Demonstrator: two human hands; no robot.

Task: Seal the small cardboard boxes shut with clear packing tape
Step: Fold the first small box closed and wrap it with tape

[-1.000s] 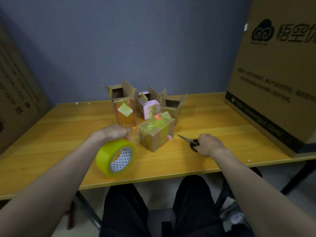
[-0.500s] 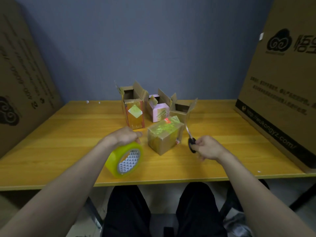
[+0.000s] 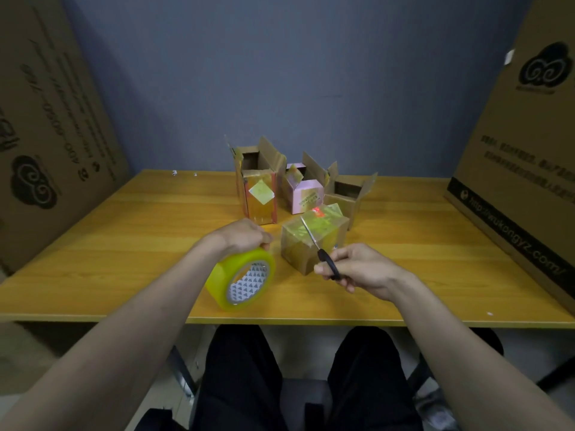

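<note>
The big cardboard box on the right [image 3: 529, 157] bears a black swirl-cloud logo and, along its dark bottom band, a web address ending "wukongyz.com/". The big cardboard box on the left [image 3: 46, 126] shows the same logo and the digits "400", the rest too blurred. Other print is unreadable.

Roll of clear packing tape [image 3: 241, 279] up on its edge near the front of the counter [image 3: 124, 250] — yellowish, patterned core facing us. Just right of it, a taped small cardboard box [image 3: 312, 241], closed, glossy with tape, turned corner-on. Behind it three more — a tall open box [image 3: 258, 185] with flaps up, a pink box [image 3: 303, 194], and an open brown box [image 3: 348, 194] — clustered close together.
</note>
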